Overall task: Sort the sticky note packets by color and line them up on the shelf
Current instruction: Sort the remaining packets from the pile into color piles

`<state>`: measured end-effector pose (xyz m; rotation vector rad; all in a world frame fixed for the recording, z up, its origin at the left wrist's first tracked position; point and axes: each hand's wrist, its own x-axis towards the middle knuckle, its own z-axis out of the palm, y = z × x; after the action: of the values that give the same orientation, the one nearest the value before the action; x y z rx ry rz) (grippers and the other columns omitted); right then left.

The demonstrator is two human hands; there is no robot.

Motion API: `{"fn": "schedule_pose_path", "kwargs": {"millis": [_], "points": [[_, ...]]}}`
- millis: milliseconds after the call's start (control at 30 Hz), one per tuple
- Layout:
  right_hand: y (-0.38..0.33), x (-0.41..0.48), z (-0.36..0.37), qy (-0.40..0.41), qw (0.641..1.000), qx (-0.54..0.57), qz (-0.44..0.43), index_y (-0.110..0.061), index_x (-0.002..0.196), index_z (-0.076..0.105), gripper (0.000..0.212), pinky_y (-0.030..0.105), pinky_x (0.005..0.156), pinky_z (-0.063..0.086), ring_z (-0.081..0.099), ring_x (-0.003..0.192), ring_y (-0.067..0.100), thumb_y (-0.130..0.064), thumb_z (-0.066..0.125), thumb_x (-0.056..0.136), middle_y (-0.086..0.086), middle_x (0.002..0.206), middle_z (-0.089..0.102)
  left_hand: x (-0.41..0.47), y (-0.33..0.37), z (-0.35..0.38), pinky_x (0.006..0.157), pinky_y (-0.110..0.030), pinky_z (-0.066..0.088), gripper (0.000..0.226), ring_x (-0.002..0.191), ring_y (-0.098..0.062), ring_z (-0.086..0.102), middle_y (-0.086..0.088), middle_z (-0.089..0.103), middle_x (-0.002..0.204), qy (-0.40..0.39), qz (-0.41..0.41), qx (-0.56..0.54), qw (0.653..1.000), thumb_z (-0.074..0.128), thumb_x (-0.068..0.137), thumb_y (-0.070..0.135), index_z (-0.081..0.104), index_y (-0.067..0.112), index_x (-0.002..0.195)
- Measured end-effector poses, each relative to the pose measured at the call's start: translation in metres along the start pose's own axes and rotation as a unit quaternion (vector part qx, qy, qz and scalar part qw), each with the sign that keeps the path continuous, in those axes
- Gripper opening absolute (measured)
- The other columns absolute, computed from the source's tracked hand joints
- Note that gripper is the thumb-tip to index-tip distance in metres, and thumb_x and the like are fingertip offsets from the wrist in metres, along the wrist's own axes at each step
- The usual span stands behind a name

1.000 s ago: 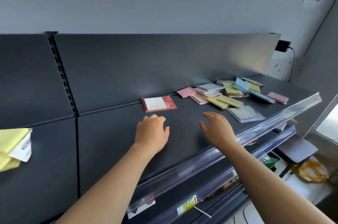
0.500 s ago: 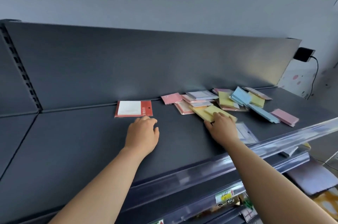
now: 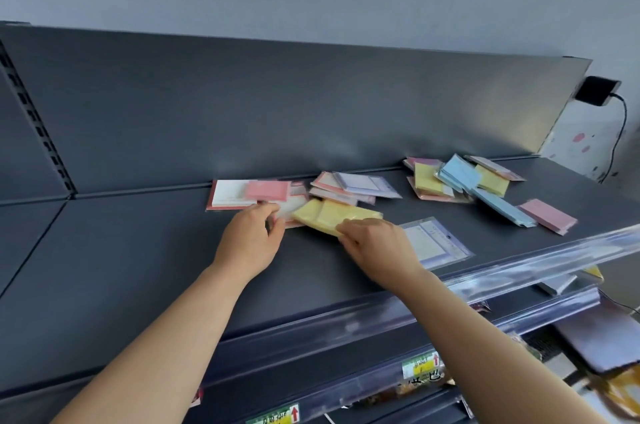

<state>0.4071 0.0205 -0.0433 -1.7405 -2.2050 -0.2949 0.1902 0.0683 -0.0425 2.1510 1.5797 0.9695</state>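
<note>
Head view is filled by the dark shelf point(image 3: 138, 267), on which the sticky note packets are scattered unsorted, mostly from the centre out toward 2 o'clock. A loose heap of blue, yellow and pink packets point(image 3: 460, 181) is seen at 2 o'clock, well apart from both hands, and a clear-sleeved pale packet point(image 3: 436, 243) lies flat just beside the right wrist, at about 3 o'clock from it.

Nearer the centre, the yellow packets point(image 3: 332, 217) are held at their near right end by the right hand point(image 3: 377, 247), whose fingers are curled closed over that edge. The long axis of the yellow packets runs from about 10 o'clock to 4 o'clock, so they extend up and leftward away from the right fingers and toward the left hand. The left hand point(image 3: 251, 240) is placed at 9 o'clock of them, its fingers pinched on the near edge of a pink packet point(image 3: 268, 190) (whether it is lifted or only pressed cannot be told), which overlaps a red-bordered white packet point(image 3: 230, 195) against the back panel.

The coming move is judged to turn on that axis: the yellow packets would be drawn by the right hand, it being the one already on them.
</note>
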Motion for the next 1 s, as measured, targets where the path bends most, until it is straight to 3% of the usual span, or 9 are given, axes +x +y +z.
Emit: {"fn": "schedule_pose_path", "kwargs": {"millis": [133,233,367,467,567,600,633,700,1000], "points": [[-0.01,0.0,-0.002,0.01,0.995,0.093,-0.035,-0.015,0.099,0.073,0.042,0.039,0.086,0.051,0.065,0.095,0.028,-0.047,0.048,0.089,0.003,0.101,0.072,-0.001,0.002,-0.001,0.092,-0.039,0.045,0.036,0.108,-0.031,0.054,-0.008,0.065,0.117,-0.009,-0.01,0.05,0.999,0.056,0.095,0.032,0.063,0.01,0.122],[-0.01,0.0,-0.007,-0.003,0.991,0.103,0.087,-0.013,0.125,0.061,0.047,0.038,0.103,0.037,0.051,0.119,0.031,-0.046,0.044,0.095,0.007,0.13,0.059,0.001,0.007,-0.001,0.095,-0.037,0.039,0.04,0.118,-0.031,0.047,-0.007,0.06,0.124,-0.03,-0.029,0.105,0.994,0.053,0.095,0.04,0.063,0.007,0.117],[-0.012,0.003,-0.002,-0.07,0.986,0.081,0.131,-0.011,0.119,0.055,0.038,0.038,0.097,0.034,0.049,0.117,0.035,-0.039,0.042,0.098,0.01,0.128,0.053,0.007,0.021,0.0,0.094,-0.037,0.04,0.036,0.118,-0.03,0.051,-0.003,0.061,0.126,-0.054,-0.051,0.148,0.986,0.053,0.095,0.04,0.059,0.018,0.123],[-0.01,0.002,-0.005,-0.078,0.975,0.126,0.167,-0.015,0.133,0.05,0.046,0.038,0.105,0.033,0.043,0.124,0.034,-0.043,0.049,0.096,0.011,0.141,0.039,0.009,0.028,-0.001,0.095,-0.036,0.045,0.038,0.114,-0.027,0.055,-0.004,0.06,0.128,-0.086,-0.109,0.056,0.989,0.063,0.09,0.027,0.056,0.018,0.127],[-0.009,0.002,-0.006,-0.09,0.97,0.121,0.189,-0.02,0.142,0.04,0.056,0.039,0.106,0.027,0.036,0.127,0.033,-0.049,0.048,0.094,0.01,0.141,0.039,0.013,0.026,-0.006,0.084,-0.033,0.045,0.023,0.089,-0.032,0.057,-0.016,0.064,0.11,-0.114,-0.161,-0.038,0.98,0.074,0.081,0.018,0.062,0.011,0.1],[-0.009,0.002,-0.006,-0.095,0.971,0.109,0.189,-0.021,0.143,0.038,0.058,0.039,0.106,0.025,0.035,0.127,0.032,-0.051,0.047,0.094,0.009,0.14,0.041,0.015,0.023,-0.006,0.08,-0.031,0.044,0.048,0.113,-0.04,0.055,-0.011,0.033,0.127,-0.119,-0.167,-0.059,0.977,0.075,0.08,0.016,0.051,-0.011,0.112],[-0.009,0.002,-0.006,-0.096,0.972,0.1,0.189,-0.021,0.143,0.037,0.059,0.039,0.106,0.024,0.034,0.127,0.032,-0.052,0.046,0.094,0.008,0.139,0.043,0.014,0.024,-0.009,0.077,-0.03,0.042,0.029,0.083,-0.012,0.033,0.006,0.043,0.086,-0.129,-0.166,-0.083,0.974,0.074,0.079,0.014,0.045,0.013,0.08],[-0.009,0.002,-0.006,-0.08,0.973,0.099,0.191,-0.021,0.141,0.039,0.059,0.038,0.105,0.025,0.035,0.126,0.03,-0.055,0.047,0.093,0.006,0.137,0.044,0.011,0.024,-0.012,0.07,-0.029,0.037,0.012,0.074,-0.022,0.048,-0.007,0.059,0.083,-0.128,-0.162,-0.107,0.973,0.069,0.082,0.011,0.069,0.002,0.091],[-0.039,0.013,-0.016,-0.008,0.934,0.288,0.211,-0.02,0.13,0.046,0.052,0.036,0.088,0.045,0.055,0.102,0.022,-0.04,0.065,0.086,0.001,0.126,0.043,-0.012,0.028,-0.029,0.076,-0.037,0.061,0.036,0.097,-0.023,0.067,-0.008,0.061,0.111,-0.076,-0.185,-0.351,0.915,0.06,0.086,-0.006,0.052,0.012,0.116]]}}
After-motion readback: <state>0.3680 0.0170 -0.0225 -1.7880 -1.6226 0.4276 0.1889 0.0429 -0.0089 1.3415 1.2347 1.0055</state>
